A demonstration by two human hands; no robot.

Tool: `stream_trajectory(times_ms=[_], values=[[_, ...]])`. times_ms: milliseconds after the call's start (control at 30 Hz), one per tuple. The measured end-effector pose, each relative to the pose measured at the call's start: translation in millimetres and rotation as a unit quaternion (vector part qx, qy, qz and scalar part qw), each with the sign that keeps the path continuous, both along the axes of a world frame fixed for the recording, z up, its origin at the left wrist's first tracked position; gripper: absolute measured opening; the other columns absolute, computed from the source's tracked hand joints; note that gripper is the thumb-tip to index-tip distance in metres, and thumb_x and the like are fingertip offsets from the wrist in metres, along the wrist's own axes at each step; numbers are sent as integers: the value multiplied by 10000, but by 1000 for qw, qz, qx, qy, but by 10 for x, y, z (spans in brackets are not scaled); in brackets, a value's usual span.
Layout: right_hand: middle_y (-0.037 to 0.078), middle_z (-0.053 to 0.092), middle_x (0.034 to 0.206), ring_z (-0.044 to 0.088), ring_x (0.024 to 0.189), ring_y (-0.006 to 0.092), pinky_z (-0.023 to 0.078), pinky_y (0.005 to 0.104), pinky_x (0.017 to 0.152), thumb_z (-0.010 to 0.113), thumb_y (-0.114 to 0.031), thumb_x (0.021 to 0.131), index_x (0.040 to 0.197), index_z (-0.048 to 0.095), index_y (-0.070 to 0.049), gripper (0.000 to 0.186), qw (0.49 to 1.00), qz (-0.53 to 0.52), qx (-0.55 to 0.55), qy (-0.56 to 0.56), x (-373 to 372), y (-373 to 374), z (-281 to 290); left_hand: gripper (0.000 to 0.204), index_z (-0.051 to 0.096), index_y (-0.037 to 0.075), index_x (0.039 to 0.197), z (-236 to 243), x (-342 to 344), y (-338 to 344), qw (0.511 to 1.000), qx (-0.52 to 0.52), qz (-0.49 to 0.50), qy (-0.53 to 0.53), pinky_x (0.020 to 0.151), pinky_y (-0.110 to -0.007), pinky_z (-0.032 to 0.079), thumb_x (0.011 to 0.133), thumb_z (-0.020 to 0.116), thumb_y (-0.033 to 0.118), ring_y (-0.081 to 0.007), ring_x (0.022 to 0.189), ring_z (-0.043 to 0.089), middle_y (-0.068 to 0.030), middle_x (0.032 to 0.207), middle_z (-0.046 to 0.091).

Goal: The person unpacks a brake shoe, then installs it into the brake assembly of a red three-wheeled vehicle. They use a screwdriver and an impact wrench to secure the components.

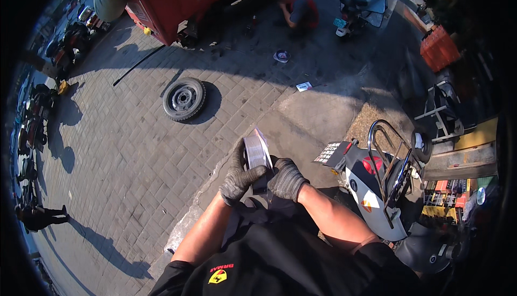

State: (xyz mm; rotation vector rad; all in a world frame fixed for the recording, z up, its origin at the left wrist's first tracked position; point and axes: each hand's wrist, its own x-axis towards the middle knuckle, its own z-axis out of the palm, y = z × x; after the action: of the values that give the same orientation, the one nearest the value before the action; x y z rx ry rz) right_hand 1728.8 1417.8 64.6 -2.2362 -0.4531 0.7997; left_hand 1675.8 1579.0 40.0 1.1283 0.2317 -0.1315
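In front of my body I hold a small pale box [257, 152] with fine lines on its side and what looks like a raised flap at its top. My left hand [237, 175], in a grey knit glove, grips the box's left side, thumb across its near face. Gloved alike, my right hand [288, 178] has its fingers curled at the right edge of the box. A darker lower part shows between the hands; what is inside the box is hidden.
A wheel with its tyre [184, 99] lies on the paving ahead. Beyond it stands a red vehicle [177, 0], with a person [298, 9] crouching beside it. Close on my right is a white scooter [377, 193] with a chrome rack. An orange crate [439, 48] stands far right.
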Motion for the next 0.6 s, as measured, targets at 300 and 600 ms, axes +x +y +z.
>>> stream_trajectory(times_ms=[300,600], values=[[207,682,971,657,956,369,519,452,831,712,-321,738,1112,583,-58,475,988,77,-119,-66,1417,382,-454,1004,217,44,1452,-340,1273,-79,982,80,171,28,921,-375,491,689,862,147,-228,1087,552,-148,1244,531],[185,708,924,694,835,268,539,354,740,638,-168,819,1056,651,25,306,978,-51,188,75,3218,-253,-197,643,369,23,1355,-340,2469,488,980,-38,173,93,680,-375,593,775,639,-42,-241,754,649,-150,1033,603]])
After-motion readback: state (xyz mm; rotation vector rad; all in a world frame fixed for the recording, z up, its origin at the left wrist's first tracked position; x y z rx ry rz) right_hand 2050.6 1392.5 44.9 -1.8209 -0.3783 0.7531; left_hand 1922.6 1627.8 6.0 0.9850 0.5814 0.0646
